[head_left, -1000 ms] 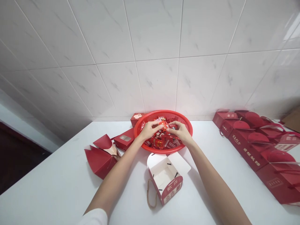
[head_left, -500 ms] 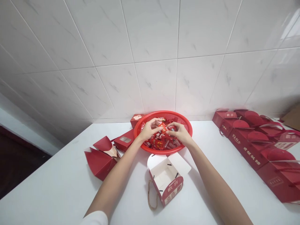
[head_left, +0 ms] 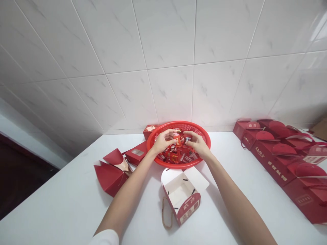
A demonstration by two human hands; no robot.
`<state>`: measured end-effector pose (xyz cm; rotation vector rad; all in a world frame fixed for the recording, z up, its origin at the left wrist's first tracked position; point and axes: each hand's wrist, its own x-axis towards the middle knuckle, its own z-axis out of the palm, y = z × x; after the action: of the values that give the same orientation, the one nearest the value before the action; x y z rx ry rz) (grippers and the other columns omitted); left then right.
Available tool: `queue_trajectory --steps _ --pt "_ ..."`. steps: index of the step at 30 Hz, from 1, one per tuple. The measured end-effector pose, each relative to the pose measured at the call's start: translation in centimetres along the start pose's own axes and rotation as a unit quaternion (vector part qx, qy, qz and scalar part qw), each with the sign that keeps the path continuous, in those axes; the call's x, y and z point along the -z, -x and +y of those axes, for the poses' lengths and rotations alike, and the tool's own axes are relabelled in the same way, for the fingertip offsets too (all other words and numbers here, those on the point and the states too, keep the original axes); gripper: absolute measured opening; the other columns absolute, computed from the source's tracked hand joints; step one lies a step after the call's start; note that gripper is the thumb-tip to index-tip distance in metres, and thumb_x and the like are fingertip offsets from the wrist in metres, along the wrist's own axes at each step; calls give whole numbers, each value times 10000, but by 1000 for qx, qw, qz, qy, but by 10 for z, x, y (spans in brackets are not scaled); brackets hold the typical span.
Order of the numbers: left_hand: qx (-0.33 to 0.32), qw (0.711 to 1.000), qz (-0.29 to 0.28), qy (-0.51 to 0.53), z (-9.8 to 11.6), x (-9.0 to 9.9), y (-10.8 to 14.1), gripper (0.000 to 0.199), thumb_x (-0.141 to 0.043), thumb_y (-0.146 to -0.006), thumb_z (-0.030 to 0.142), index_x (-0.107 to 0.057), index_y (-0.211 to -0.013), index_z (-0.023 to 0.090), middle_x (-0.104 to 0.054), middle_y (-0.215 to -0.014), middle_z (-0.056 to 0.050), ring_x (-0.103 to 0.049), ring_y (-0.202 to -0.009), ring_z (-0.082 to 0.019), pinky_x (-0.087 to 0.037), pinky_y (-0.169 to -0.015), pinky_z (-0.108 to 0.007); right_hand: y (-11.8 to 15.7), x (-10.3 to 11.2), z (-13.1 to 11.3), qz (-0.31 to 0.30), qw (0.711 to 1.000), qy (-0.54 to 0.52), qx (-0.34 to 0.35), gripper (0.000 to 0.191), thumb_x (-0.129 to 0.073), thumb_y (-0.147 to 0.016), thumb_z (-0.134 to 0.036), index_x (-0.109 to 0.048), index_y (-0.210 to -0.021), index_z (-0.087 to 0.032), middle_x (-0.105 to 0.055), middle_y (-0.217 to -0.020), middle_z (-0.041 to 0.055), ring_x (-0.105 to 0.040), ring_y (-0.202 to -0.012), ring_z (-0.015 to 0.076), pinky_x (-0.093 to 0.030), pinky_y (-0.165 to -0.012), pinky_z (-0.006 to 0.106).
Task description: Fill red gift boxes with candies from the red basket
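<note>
Both my hands are over a red plastic basket (head_left: pixel 207 149) filled with small wrapped sweets (head_left: pixel 182 153). My left hand (head_left: pixel 163 142) is closed on a red-wrapped sweet (head_left: pixel 177 140), pinched at the fingertips. My right hand (head_left: pixel 198 144) has its thumb and fingers apart, around a silvery wrapped sweet (head_left: pixel 188 139); it does not appear gripped. In front of the basket stands an open red gift box (head_left: pixel 187 209) with a white inside, its flaps spread and a twine handle (head_left: pixel 163 217) hanging at the left.
A partly folded red box (head_left: pixel 109 175) and a flat red box with a window (head_left: pixel 138 153) lie left of the basket. Another small red box (head_left: pixel 149 130) is behind it. Several closed red gift boxes (head_left: pixel 270 166) stand in rows on the right, against a tiled wall (head_left: pixel 168 92).
My right hand has moved slightly away from the red sweet and its fingers have spread. My left hand keeps the sweet. The view has shifted a little.
</note>
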<state>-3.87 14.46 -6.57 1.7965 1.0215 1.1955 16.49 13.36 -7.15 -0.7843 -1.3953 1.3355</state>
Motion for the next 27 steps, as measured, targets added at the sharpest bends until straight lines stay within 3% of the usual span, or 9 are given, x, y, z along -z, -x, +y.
queue_trajectory --steps 5,11,16,22,27 --pt "1 1000 -2 10 2 -1 0 333 -793 -669 332 -659 -912 149 -703 -923 -50 -663 -849 -177 -542 -811 -315 0 1 0 19 999 -2 -25 421 -717 -608 -213 -602 -1013 -228 -675 -818 -8 -656 -823 204 -560 -743 348" --pt "12 1000 -6 3 3 -1 0 273 -794 -672 363 -678 -778 140 -701 -784 -39 -667 -763 -180 -547 -780 -321 0 0 -1 18 999 -17 -23 337 -740 -587 -226 -596 -892 -221 -681 -801 -6 -651 -802 202 -562 -753 356" --pt "13 1000 -4 18 6 -1 1 308 -810 -648 378 -696 -801 136 -720 -832 -53 -677 -800 -192 -546 -850 -354 1 0 -3 14 1000 -10 -7 280 -737 -628 -279 -612 -871 -220 -684 -820 -4 -652 -830 205 -547 -787 363" --pt "15 999 -10 30 8 -1 2 322 -816 -649 376 -700 -828 135 -724 -861 -55 -681 -846 -205 -545 -862 -353 2 0 -4 -15 998 11 -55 328 -765 -644 -303 -608 -922 -229 -704 -832 0 -671 -840 213 -524 -788 355" --pt "26 999 -16 26 5 -1 1 341 -805 -663 384 -697 -873 138 -726 -920 -74 -679 -860 -210 -539 -853 -365 2 -1 -5 -36 998 12 -42 373 -824 -608 -366 -608 -871 -214 -695 -891 12 -663 -863 212 -521 -786 347"
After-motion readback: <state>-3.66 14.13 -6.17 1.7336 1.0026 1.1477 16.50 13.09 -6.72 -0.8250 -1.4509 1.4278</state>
